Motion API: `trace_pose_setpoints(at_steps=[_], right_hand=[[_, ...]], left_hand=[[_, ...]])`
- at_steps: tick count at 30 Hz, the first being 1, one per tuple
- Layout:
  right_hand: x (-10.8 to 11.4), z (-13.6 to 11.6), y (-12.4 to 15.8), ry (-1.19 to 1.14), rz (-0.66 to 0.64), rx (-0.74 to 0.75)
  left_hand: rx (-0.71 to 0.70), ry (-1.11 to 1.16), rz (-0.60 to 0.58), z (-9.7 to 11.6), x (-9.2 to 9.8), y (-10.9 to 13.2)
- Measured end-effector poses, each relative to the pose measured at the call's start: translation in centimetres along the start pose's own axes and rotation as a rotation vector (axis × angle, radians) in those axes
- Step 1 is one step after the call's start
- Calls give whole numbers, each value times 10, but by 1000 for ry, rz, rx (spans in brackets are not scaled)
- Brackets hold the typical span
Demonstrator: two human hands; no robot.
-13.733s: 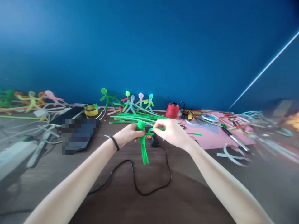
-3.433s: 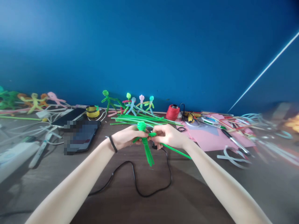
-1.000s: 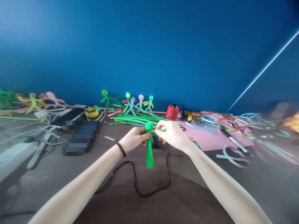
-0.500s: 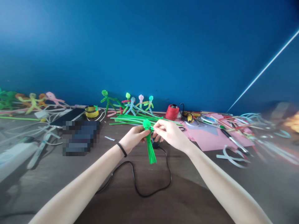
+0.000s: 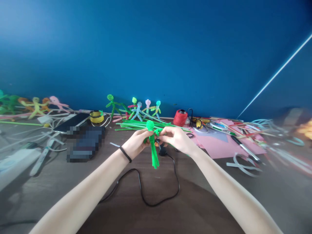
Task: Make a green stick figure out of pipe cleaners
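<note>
Between my hands is a green pipe-cleaner figure (image 5: 154, 154), held upright above the dark table. It has a round wound head and straight strands hanging down. My left hand (image 5: 136, 142) is closed around its upper body, just under the head. The fingertips of my right hand (image 5: 175, 138) pinch a short wound arm on the figure's right side. Part of the body is hidden behind my fingers. Behind it lies a bundle of loose green pipe cleaners (image 5: 129, 124).
Several finished pipe-cleaner figures (image 5: 139, 111) lean on the blue wall. A red thread spool (image 5: 180, 117), pink paper (image 5: 216, 148) and a marker pen (image 5: 245, 149) lie to the right. A yellow tape measure (image 5: 97, 117) and phones (image 5: 87, 143) are on the left; a black cable (image 5: 153, 205) curls in front.
The figure has shifted slightly left and up with my left hand. My right fingers now grip a wound arm that stands out clearly to the right of the body.
</note>
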State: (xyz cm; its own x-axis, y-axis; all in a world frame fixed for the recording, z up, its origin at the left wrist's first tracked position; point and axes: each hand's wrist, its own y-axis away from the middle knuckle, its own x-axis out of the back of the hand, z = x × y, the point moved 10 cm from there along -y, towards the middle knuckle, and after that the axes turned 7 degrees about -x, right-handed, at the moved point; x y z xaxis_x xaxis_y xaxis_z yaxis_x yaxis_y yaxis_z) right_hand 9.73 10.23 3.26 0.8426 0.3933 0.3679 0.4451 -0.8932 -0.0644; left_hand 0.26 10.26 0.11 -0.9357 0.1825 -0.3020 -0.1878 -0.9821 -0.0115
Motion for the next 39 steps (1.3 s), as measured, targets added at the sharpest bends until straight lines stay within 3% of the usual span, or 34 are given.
trace_pose_setpoints(at_steps=[4,7,13,21,28,39], right_hand=[[-5,2,0,-75,-102,-11],[-8,5,0,-61,-171,-10],[-5,-1,2,64,-184,66],[9,-32,12,464,40,222],[2,-24,12,406,-107,139],[-11,-7,8,244,-221,47]], left_hand=[[-9,-16,-49,3,-2,0],[28,-79,-164,1,-9,3],[119,-242,-338,-1,-22,14],[113,-420,-382,1,-26,16],[94,-436,-360,6,-26,17],[55,-606,-401,2,-29,16]])
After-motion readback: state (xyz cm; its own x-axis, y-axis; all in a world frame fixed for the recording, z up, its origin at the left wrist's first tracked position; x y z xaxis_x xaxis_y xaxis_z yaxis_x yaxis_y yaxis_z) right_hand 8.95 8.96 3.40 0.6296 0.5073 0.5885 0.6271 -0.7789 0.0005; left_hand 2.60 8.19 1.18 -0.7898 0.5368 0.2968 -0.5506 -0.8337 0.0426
